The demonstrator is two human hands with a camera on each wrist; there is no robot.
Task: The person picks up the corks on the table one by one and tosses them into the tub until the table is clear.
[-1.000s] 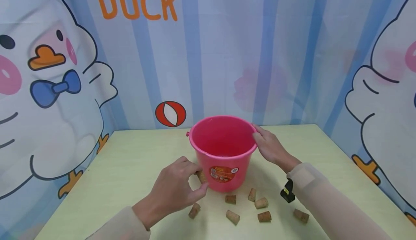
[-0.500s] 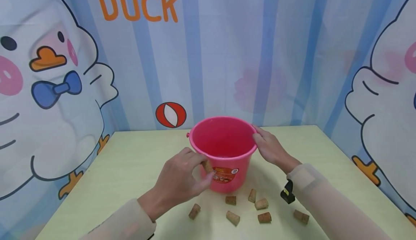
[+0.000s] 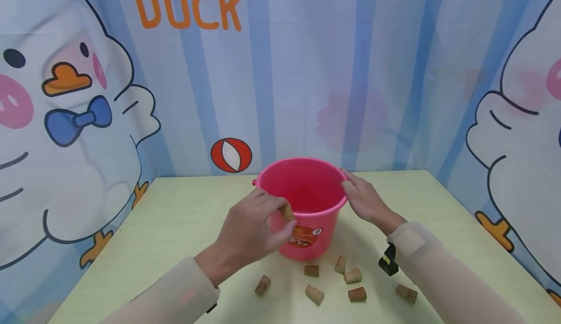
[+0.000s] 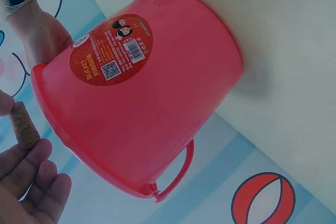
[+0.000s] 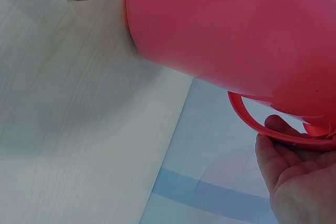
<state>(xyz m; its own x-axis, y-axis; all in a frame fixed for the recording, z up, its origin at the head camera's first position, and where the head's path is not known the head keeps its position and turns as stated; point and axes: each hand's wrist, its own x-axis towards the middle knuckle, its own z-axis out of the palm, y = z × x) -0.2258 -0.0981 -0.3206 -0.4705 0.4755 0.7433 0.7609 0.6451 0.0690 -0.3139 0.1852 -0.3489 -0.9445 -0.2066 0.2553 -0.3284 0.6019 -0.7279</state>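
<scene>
A pink bucket (image 3: 308, 234) with a round orange-red label stands upright on the table. My left hand (image 3: 252, 229) pinches a cork (image 3: 287, 212) between thumb and fingertips in front of the bucket's near rim. In the left wrist view that cork (image 4: 24, 125) sits just outside the rim, clear of the bucket's wall. At the bucket's right side my right hand (image 3: 365, 200) grips its rim and handle; in the right wrist view the fingers curl about the handle (image 5: 252, 119). The bottom inside the bucket is hidden.
Several corks lie scattered on the table before the bucket, among them a cork (image 3: 263, 285) at the left and one (image 3: 406, 293) by the right sleeve. A curtain with printed ducks (image 3: 307, 70) encloses the pale table (image 3: 184, 226) at the back and sides.
My left hand has lifted the cork from beside the bucket's lower left wall, up and to the right to the near rim. The right hand and bucket have stayed put.
</scene>
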